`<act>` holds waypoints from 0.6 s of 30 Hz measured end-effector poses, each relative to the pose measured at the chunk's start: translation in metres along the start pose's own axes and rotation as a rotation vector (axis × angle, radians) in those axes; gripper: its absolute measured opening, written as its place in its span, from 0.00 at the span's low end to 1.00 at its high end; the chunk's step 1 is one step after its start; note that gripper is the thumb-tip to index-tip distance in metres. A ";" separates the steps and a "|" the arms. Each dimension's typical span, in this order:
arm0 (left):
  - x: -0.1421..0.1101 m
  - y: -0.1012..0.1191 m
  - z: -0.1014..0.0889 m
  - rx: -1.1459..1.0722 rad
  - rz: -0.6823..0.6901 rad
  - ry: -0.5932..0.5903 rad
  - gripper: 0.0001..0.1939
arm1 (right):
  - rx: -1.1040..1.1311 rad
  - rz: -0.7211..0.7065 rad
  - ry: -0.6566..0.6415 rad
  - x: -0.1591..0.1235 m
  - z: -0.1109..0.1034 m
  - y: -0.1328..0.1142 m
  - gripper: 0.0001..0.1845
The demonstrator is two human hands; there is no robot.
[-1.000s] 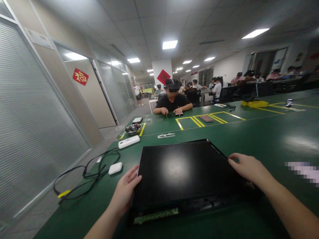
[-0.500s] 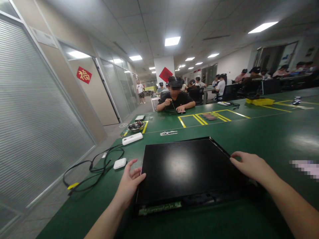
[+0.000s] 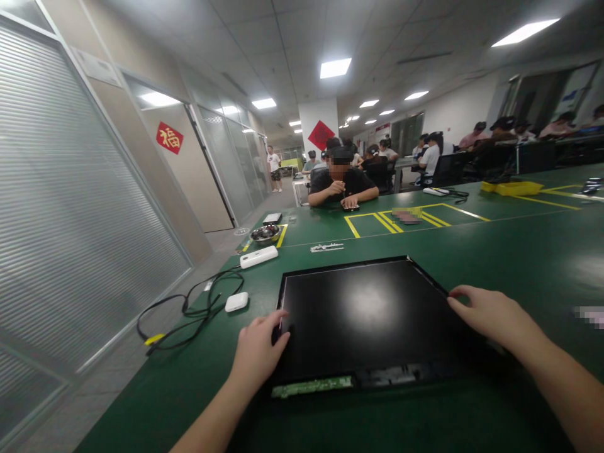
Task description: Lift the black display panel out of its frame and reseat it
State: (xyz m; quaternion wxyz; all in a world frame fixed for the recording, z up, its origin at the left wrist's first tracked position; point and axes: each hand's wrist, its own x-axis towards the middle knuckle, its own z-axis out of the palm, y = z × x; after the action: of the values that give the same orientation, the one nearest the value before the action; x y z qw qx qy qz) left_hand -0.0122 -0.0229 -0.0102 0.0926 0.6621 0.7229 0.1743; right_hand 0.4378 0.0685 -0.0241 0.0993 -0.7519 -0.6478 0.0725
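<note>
A black LCD screen panel (image 3: pixel 340 321) lies in a black frame on the green table in front of me. A strip of green circuit board (image 3: pixel 311 386) shows along its near edge. My left hand (image 3: pixel 257 349) grips the left edge, with thumb and forefinger over the rim and the other fingers curled out of sight. At the right edge, my right hand (image 3: pixel 493 314) holds the panel between thumb and fingers; most of those fingertips are hidden behind it.
Left of the panel lie a small white case (image 3: pixel 236 302), a white power bank (image 3: pixel 259 257) and looped black cables (image 3: pixel 189 314). Farther off are thin white strips (image 3: pixel 326 248), a metal bowl (image 3: pixel 265 234) and a yellow tray (image 3: pixel 512 188). Across the table a person (image 3: pixel 342 179) works.
My left hand has turned over, its fingers curling onto the left edge. The black frame now shows along that edge, beside the screen. My right hand keeps its place on the panel.
</note>
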 end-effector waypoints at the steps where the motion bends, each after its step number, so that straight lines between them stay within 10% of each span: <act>1: -0.002 0.004 0.000 0.118 0.034 -0.029 0.17 | -0.007 -0.003 0.001 0.000 0.000 0.000 0.27; 7: -0.005 0.016 0.006 0.348 0.151 -0.121 0.22 | -0.018 0.000 0.012 -0.002 -0.002 -0.004 0.28; 18: -0.005 -0.005 -0.030 0.067 0.236 -0.263 0.26 | 0.045 -0.018 0.018 0.006 0.003 0.010 0.28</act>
State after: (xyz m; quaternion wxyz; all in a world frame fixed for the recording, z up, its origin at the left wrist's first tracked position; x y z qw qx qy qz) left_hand -0.0278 -0.0316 0.0153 0.1430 0.7620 0.6275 0.0716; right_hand 0.4476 0.0730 -0.0290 0.1226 -0.7441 -0.6519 0.0794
